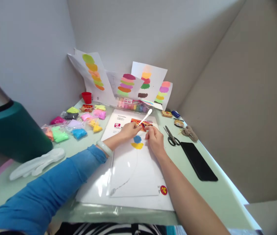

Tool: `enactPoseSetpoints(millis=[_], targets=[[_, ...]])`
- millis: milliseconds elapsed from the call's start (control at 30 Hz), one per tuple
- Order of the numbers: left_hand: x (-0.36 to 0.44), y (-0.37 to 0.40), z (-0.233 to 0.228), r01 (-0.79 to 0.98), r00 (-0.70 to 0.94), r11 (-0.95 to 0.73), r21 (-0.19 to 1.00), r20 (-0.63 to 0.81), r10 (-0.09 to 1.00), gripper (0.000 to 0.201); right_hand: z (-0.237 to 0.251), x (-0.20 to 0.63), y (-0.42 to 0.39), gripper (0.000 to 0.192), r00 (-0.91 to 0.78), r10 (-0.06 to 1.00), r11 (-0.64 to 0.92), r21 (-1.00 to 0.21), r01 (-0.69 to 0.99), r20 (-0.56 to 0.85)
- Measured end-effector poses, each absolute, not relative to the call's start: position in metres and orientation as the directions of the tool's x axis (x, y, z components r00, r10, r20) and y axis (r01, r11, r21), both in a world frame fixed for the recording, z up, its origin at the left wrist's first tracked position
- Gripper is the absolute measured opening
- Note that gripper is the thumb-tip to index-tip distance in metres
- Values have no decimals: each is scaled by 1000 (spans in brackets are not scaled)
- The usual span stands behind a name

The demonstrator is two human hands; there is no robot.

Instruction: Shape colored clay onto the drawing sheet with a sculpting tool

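My left hand (129,130) is closed around a slim white tool (148,113) with a rounded, spoon-like end pointing up and away. Close beside it, my right hand (155,137) has its thumb and fingers pinched together near the tool's lower end; what they hold, if anything, is too small to make out. Under both hands lies a white drawing sheet (133,176) with a thin curved pencil line. On the sheet, just below my hands, a blue patch (137,139) sits above a yellow patch (137,146).
Bagged coloured clay (79,133) lies at left, near a red cup (87,97), white plastic utensils (38,163) and a large green bottle (16,130). Scissors (172,137) and a black phone (198,160) lie at right. Painted sheets (150,73) lean against the wall.
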State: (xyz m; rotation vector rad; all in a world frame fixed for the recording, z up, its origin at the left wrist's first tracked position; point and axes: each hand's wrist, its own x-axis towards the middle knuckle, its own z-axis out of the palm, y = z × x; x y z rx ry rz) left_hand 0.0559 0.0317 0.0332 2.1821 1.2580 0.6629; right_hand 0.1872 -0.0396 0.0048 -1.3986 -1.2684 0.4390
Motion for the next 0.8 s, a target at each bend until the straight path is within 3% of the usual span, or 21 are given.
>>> enactPoseSetpoints(millis=[200,400,500,600,800], targets=[[52,22,17,602,409,-405,689,170,897,27,11,187,-45,35,255,792,219,-648,729,555],[38,0,14,549,505,-497,672,207,838,26,20,178,-48,29,135,721,305,-486,819,680],[34,-2,17,598,540,-557,576,224,811,27,22,178,-51,28,171,695,322,-515,794,699],[37,-3,21,694,548,-578,430,205,811,30,22,176,-57,28,267,686,335,-620,710,677],[50,-6,29,788,573,-566,244,44,818,31,23,167,-75,29,327,795,304,-802,514,511]])
